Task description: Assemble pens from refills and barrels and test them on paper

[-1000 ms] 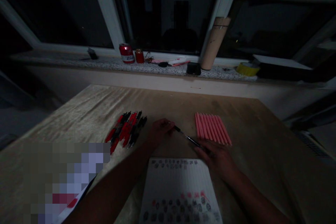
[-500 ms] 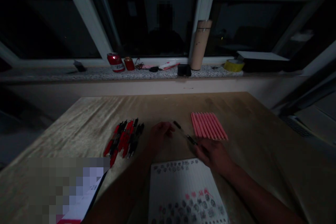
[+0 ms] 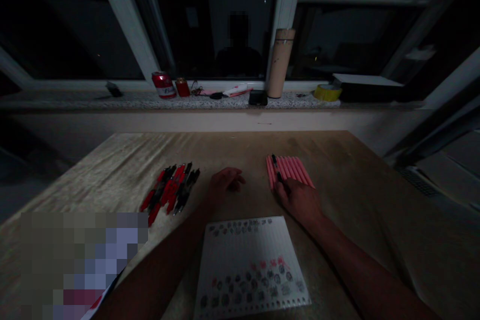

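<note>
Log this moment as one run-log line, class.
right hand: holding black pen over pink sticks; left hand: empty, fingers curled; lined paper: between forearms; red and black pens: at left

Between my left hand (image 3: 227,180) and the pink pens (image 3: 294,167), I have a lane towards the far edge. The red and black pens (image 3: 168,190) block the left side, and the paper (image 3: 251,260) fills the near middle. My right hand (image 3: 300,201) and black pen (image 3: 275,161) obstruct the pink row's left part; farther right, the tabletop (image 3: 360,190) gives room.
</note>
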`<state>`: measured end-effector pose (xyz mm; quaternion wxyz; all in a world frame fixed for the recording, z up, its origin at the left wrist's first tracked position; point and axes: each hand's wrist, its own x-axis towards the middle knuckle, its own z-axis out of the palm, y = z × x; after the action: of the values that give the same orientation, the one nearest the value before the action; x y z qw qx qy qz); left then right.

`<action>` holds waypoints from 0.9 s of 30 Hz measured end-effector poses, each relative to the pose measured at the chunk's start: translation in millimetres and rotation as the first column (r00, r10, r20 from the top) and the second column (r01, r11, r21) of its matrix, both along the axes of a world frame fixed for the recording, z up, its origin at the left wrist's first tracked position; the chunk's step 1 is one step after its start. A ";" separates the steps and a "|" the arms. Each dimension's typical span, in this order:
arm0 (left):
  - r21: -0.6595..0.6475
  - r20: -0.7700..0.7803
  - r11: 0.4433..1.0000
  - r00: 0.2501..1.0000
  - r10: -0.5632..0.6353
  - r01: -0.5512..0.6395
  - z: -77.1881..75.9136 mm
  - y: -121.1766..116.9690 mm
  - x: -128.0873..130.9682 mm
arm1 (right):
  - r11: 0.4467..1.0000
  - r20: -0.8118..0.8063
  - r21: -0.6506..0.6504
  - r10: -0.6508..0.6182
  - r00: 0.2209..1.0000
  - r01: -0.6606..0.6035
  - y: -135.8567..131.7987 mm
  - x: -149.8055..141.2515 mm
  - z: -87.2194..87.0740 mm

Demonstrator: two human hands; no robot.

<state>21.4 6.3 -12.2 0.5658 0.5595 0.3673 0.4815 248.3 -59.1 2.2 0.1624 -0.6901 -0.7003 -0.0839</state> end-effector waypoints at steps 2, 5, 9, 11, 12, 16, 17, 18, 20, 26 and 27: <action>0.005 -0.010 1.000 1.000 -0.009 0.009 -1.0 0.1 -0.5 | 1.000 0.018 -0.018 -0.008 1.000 0.008 0.4 -2.0 1.8; 0.008 -0.012 1.000 1.000 -0.006 0.007 -2.4 0.6 -1.5 | 0.999 0.027 -0.032 -0.004 1.000 0.005 1.0 -3.4 3.7; 0.010 -0.013 1.000 1.000 -0.011 0.011 -1.9 -0.1 -2.0 | 0.999 0.025 -0.044 0.003 1.000 -0.002 1.6 -3.5 3.2; 0.012 -0.011 1.000 1.000 -0.014 0.014 -1.1 -1.0 -1.7 | 0.999 0.025 -0.051 -0.008 1.000 0.009 1.6 -3.1 2.5; 0.013 -0.010 1.000 1.000 -0.016 0.016 -0.9 -1.3 -1.6 | 0.999 0.023 -0.052 -0.008 1.000 0.010 1.4 -2.8 2.2; 0.020 -0.020 1.000 1.000 -0.024 0.024 -2.1 -0.6 -1.6 | 0.999 0.001 -0.041 0.010 1.000 -0.010 0.6 -1.7 1.6; 0.018 -0.023 1.000 0.999 -0.025 0.026 -2.8 0.0 -1.8 | 0.999 -0.008 -0.039 0.009 1.000 -0.009 0.5 -1.5 1.5; 0.017 -0.024 0.999 0.999 -0.029 0.029 -3.5 0.6 -2.0 | 0.999 -0.018 -0.040 0.006 1.000 -0.007 0.5 -1.3 1.5; 0.015 -0.025 0.999 0.999 -0.034 0.034 -4.6 1.6 -2.4 | 0.999 -0.037 -0.044 0.000 0.999 -0.002 0.3 -0.9 1.6; 0.033 -0.022 0.999 0.999 -0.043 0.044 -2.5 0.1 -3.0 | 0.999 -0.040 -0.033 -0.014 0.999 0.012 -2.5 0.1 4.6; 0.035 -0.020 0.998 0.999 -0.043 0.044 -1.8 -0.4 -2.7 | 1.000 -0.045 -0.029 -0.007 0.999 0.006 -3.5 -0.1 5.5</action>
<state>18.7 5.9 -14.0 0.5624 0.5821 0.3519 0.4701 248.2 -62.5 7.6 0.1679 -0.6964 -0.6953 -0.0584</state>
